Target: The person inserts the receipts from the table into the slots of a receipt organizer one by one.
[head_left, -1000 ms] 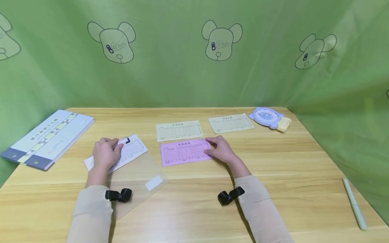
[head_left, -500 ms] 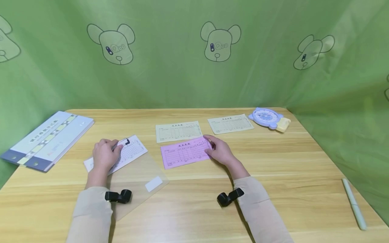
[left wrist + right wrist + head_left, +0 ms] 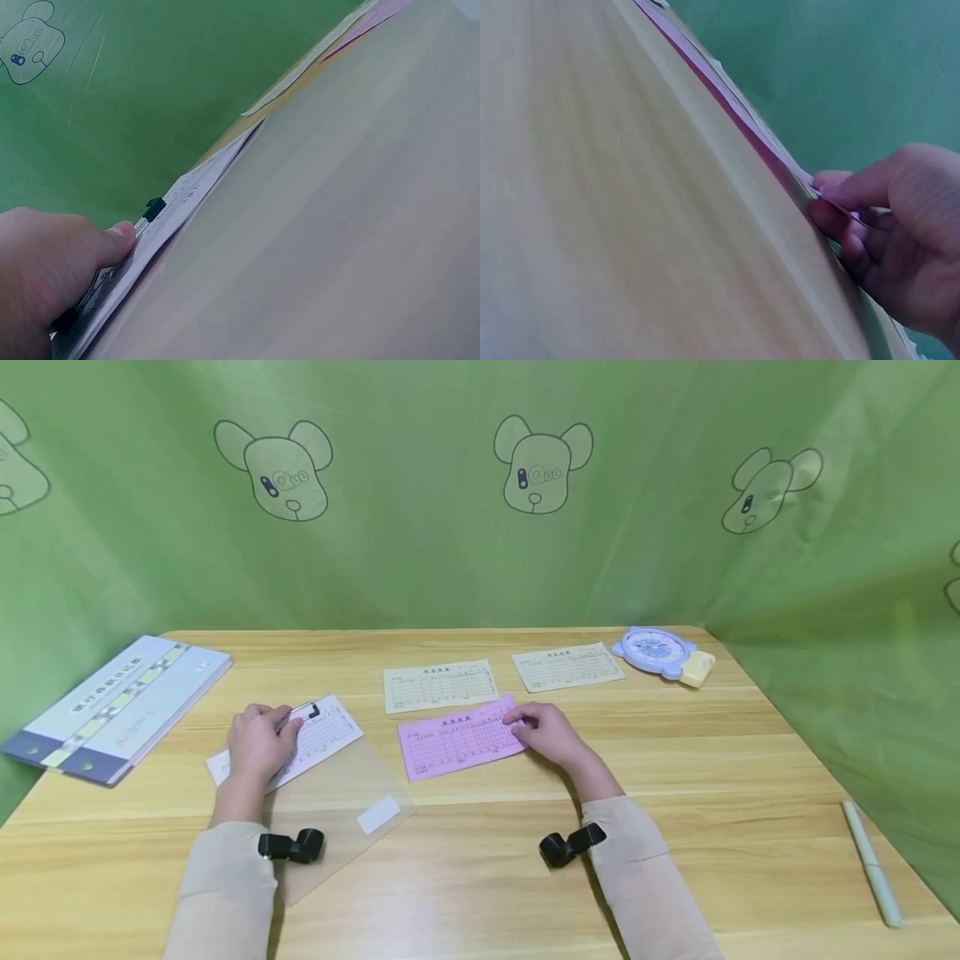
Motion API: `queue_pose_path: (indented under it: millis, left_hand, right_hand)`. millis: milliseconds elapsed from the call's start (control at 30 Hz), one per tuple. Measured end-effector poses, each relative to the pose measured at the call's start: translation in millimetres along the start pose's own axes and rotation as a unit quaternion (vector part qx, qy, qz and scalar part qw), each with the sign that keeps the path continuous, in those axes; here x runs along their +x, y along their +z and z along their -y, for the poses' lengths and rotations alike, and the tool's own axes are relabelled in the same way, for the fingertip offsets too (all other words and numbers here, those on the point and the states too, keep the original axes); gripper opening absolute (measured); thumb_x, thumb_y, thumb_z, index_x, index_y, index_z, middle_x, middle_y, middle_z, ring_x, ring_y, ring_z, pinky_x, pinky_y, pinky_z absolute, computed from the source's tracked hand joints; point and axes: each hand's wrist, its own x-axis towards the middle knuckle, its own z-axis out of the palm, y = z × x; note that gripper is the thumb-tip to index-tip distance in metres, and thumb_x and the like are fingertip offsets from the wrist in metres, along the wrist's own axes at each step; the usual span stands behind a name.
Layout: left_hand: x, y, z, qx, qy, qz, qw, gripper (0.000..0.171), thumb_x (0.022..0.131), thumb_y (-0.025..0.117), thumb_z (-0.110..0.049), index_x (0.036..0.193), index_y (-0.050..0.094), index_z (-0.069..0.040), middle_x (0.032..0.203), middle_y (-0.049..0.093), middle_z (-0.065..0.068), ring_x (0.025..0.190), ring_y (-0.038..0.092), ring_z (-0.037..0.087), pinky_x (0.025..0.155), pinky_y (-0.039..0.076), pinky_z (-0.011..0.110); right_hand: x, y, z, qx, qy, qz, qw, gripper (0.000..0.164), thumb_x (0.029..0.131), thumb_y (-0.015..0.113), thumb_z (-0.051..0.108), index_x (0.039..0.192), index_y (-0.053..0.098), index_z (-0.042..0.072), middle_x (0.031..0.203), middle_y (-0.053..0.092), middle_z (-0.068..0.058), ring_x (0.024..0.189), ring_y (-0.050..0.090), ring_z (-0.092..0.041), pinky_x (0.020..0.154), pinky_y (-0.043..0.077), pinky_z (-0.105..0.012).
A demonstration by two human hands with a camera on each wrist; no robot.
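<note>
The pink slip (image 3: 461,747) lies on the desk (image 3: 480,877) in front of the person. The right hand (image 3: 551,733) has its fingers pinched on the right end of the pink slip, so it is held, not let go. The left hand (image 3: 257,743) is on the left of the pink slip, with its fingers grasping a shiny clip (image 3: 154,208) that has black ends.

I think the work is only part done. The white slip (image 3: 330,731) is already on the clear board (image 3: 322,827), left of the pink slip. I cannot tell if the clip grips it, as the left hand hides that part.

The pink slip is not on the board yet. The near pale slip (image 3: 438,687), just behind the pink slip, and the far pale slip (image 3: 567,667), behind it and to the right, are off the board too. No fingers touch those two.
</note>
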Motion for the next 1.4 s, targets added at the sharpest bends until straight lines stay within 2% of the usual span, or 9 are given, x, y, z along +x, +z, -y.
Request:
queue_pose_path:
  millis: [100, 200, 333, 533, 633, 833, 1033, 1233, 1400]
  left_hand:
    - [-0.3, 0.0, 0.3, 0.001, -0.001, 0.0, 1.0, 0.036, 0.087, 0.05, -0.019, 0.111, 0.052, 0.007, 0.102, 0.045, 0.025, 0.094, 0.037, 0.039, 0.079, 0.027, 0.048]
    - [-0.3, 0.1, 0.4, 0.001, -0.001, -0.001, 1.0, 0.036, 0.087, 0.05, -0.019, 0.111, 0.053, 0.007, 0.102, 0.045, 0.025, 0.093, 0.037, 0.038, 0.079, 0.028, 0.048]
    - [-0.3, 0.3, 0.2, 0.004, 0.0, -0.002, 1.0, 0.036, 0.087, 0.05, -0.019, 0.111, 0.053, 0.007, 0.101, 0.045, 0.026, 0.093, 0.038, 0.039, 0.079, 0.028, 0.048]
    - [-0.1, 0.0, 0.0, 0.003, 0.0, -0.005, 1.0, 0.036, 0.087, 0.05, -0.02, 0.111, 0.053, 0.007, 0.101, 0.046, 0.026, 0.093, 0.038, 0.039, 0.08, 0.028, 0.048]
    - [0.3, -1.0, -0.1, 0.002, 0.002, -0.006, 1.0, 0.036, 0.087, 0.05, -0.019, 0.111, 0.053, 0.007, 0.101, 0.046, 0.026, 0.093, 0.038, 0.039, 0.079, 0.028, 0.048]
    - [1.0, -2.2, -0.9, 0.003, 0.003, -0.007, 1.0, 0.036, 0.087, 0.049, -0.019, 0.111, 0.053, 0.007, 0.101, 0.046, 0.026, 0.092, 0.038, 0.038, 0.078, 0.028, 0.047]
    - [0.8, -1.8, -0.3, 0.002, 0.002, -0.005, 1.0, 0.036, 0.087, 0.049, -0.02, 0.111, 0.053, 0.007, 0.1, 0.046, 0.025, 0.092, 0.038, 0.038, 0.078, 0.028, 0.047]
    - [0.1, -1.1, -0.5, 0.001, 0.002, -0.004, 1.0, 0.036, 0.087, 0.049, -0.02, 0.11, 0.053, 0.007, 0.101, 0.046, 0.026, 0.093, 0.038, 0.039, 0.078, 0.028, 0.047]
    - [-0.8, -0.8, -1.6, -0.002, -0.001, -0.005, 1.0, 0.036, 0.087, 0.05, -0.02, 0.11, 0.054, 0.007, 0.1, 0.047, 0.026, 0.093, 0.039, 0.039, 0.079, 0.029, 0.048]
  right_hand:
    - [-1, -4, -3, 0.043, 0.02, 0.027, 0.999, 0.027, 0.077, 0.053, -0.007, 0.1, 0.062, 0.002, 0.116, 0.05, -0.017, 0.103, 0.046, -0.027, 0.086, 0.036, -0.038]
    - [-1, -8, -6, 0.086, 0.042, 0.041, 0.995, 0.03, 0.078, 0.05, -0.008, 0.104, 0.061, 0.001, 0.118, 0.048, -0.017, 0.101, 0.047, -0.026, 0.084, 0.039, -0.036]
    - [-1, -11, -8, 0.114, 0.057, 0.033, 0.991, 0.026, 0.079, 0.05, -0.009, 0.102, 0.061, -0.002, 0.115, 0.05, -0.018, 0.098, 0.05, -0.024, 0.08, 0.042, -0.031]
    - [-1, -13, -8, 0.165, 0.082, 0.029, 0.982, 0.028, 0.079, 0.047, -0.013, 0.104, 0.059, -0.006, 0.112, 0.051, -0.02, 0.082, 0.054, -0.022, 0.068, 0.047, -0.03]
    - [0, -13, -6, 0.194, 0.093, 0.032, 0.976, 0.03, 0.079, 0.047, -0.014, 0.106, 0.056, -0.007, 0.113, 0.049, -0.022, 0.074, 0.056, -0.02, 0.066, 0.048, -0.03]
    - [0, -17, -3, 0.221, 0.093, 0.021, 0.971, 0.031, 0.078, 0.048, -0.014, 0.107, 0.055, -0.008, 0.119, 0.044, -0.023, 0.068, 0.058, -0.017, 0.068, 0.048, -0.029]
    - [2, -16, 3, 0.24, 0.074, 0.029, 0.968, 0.03, 0.079, 0.049, -0.012, 0.108, 0.054, -0.009, 0.114, 0.048, -0.022, 0.075, 0.057, -0.018, 0.071, 0.047, -0.03]
    - [9, -5, 17, 0.228, 0.053, 0.046, 0.971, 0.027, 0.079, 0.05, -0.011, 0.104, 0.057, -0.008, 0.105, 0.054, -0.019, 0.077, 0.057, -0.019, 0.07, 0.047, -0.031]
    - [20, 12, 34, 0.205, 0.043, 0.07, 0.975, 0.025, 0.077, 0.052, -0.011, 0.101, 0.06, -0.006, 0.1, 0.057, -0.017, 0.072, 0.058, -0.019, 0.068, 0.048, -0.033]
